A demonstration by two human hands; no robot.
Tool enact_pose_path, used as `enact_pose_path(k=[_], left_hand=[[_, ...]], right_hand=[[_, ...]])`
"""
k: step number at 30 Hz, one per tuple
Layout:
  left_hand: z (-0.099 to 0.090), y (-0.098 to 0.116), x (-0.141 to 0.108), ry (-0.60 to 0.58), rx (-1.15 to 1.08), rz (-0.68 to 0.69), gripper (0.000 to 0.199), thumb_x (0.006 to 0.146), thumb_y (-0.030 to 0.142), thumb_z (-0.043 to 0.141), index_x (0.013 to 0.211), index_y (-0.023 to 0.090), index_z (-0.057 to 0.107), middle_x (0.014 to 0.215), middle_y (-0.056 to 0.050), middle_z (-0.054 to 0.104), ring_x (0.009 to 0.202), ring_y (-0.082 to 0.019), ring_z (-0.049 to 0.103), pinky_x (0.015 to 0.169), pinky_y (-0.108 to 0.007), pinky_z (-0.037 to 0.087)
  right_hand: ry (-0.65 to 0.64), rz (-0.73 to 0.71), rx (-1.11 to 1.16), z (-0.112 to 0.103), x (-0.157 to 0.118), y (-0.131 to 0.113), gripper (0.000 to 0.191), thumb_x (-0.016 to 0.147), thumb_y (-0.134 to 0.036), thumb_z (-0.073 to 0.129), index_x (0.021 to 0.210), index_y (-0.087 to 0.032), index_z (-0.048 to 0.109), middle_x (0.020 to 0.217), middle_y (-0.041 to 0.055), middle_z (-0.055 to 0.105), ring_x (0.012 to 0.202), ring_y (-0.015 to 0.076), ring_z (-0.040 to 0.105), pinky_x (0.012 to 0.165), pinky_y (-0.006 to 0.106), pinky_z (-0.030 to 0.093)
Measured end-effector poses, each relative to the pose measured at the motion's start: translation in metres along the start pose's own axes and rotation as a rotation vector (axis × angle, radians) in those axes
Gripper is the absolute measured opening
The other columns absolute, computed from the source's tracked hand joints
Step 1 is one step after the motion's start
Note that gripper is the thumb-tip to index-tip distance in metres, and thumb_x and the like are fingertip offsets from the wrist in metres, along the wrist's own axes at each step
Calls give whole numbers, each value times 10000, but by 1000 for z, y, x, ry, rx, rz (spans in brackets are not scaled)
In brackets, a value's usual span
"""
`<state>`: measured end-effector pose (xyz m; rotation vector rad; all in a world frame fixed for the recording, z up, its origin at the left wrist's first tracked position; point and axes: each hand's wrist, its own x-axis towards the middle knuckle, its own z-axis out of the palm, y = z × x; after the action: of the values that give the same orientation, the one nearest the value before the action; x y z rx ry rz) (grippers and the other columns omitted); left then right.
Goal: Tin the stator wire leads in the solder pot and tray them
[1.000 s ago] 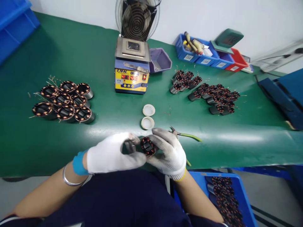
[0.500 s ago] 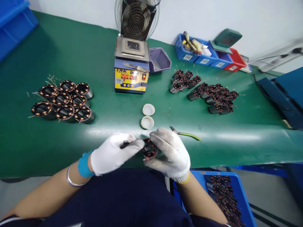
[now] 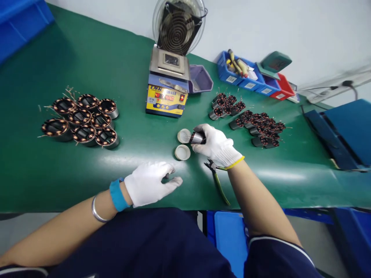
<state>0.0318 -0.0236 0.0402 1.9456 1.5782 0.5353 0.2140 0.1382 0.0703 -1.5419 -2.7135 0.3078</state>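
My right hand (image 3: pixel 214 143), in a white glove with a yellow cuff edge, grips a motor stator (image 3: pixel 197 138) with copper windings. The stator lies tilted on its side, its wire end pointing left over the farther small white dish (image 3: pixel 183 136); whether it touches the dish I cannot tell. A nearer white dish (image 3: pixel 182 153) sits just below. My left hand (image 3: pixel 155 182), also white-gloved, rests low over the mat with thumb and fingers apart; a small dark patch shows between them. Green-handled cutters (image 3: pixel 218 181) lie spread near my right wrist.
A yellow-and-blue heated unit with digital readouts (image 3: pixel 166 100) stands at the back, a fan (image 3: pixel 177 31) behind it and a purple bin (image 3: pixel 201 79) beside it. Several stators stand left (image 3: pixel 81 117) and right (image 3: pixel 259 129). Small blue bins (image 3: pixel 232 77) line the wall.
My right hand has carried the stator forward from near my body to the farther dish, tipping it. My left hand has come away from it. The cutters have turned and their handles spread.
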Motion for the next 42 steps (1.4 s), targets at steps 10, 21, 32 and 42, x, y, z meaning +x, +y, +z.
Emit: enact_pose_path(k=[10, 21, 32, 42], left_hand=[[0, -4, -2, -12, 59, 69, 436, 956, 537, 403, 864, 189, 647, 850, -55, 701, 789, -229, 660, 684, -346, 430], [1, -2, -4, -4, 106, 81, 422, 951, 520, 424, 873, 181, 662, 886, -71, 709, 827, -268, 670, 711, -393, 476], [3, -1, -6, -36, 95, 88, 424, 949, 523, 406, 881, 190, 659, 891, -75, 686, 836, -266, 644, 734, -401, 470], [-3, -6, 7, -70, -5, -36, 354, 930, 499, 437, 757, 217, 563, 782, -23, 657, 744, -212, 626, 635, -330, 401]], right_hand=[[76, -44, 17, -8, -2, -1, 559, 743, -360, 638, 1274, -195, 586, 1168, 79, 655, 990, 269, 639, 794, 359, 521], [-27, -248, -450, -11, 4, -17, 461, 798, -247, 624, 1256, -212, 580, 1190, 133, 605, 990, 311, 554, 708, 376, 445], [35, -252, -551, -45, 26, -26, 366, 827, -302, 635, 1179, -205, 616, 1073, 122, 643, 935, 288, 618, 694, 379, 503], [268, -172, -399, -125, 178, -73, 605, 922, -490, 400, 1197, 18, 578, 1169, 146, 627, 1172, 329, 571, 882, 416, 443]])
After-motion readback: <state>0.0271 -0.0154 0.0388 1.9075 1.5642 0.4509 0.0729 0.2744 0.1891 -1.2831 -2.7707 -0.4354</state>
